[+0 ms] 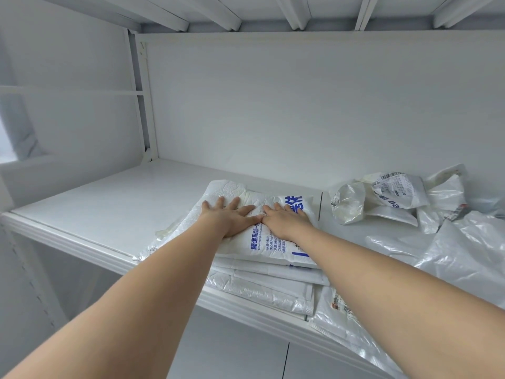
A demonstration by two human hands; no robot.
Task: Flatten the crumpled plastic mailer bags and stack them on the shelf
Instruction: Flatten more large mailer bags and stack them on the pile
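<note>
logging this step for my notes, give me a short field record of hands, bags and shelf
left hand: flat, fingers straight, pressing the top mailer
right hand: flat beside it, pressing the same bag
top mailer: white with blue print, lying on the stack
stack: flattened bags at the shelf front edge
crumpled bags: piled to the right, unflattened

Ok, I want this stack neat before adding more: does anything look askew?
Yes. The stack is ragged: the printed top bag sits skewed to the lower bags, whose corners stick out to the front edge of the shelf.
</note>
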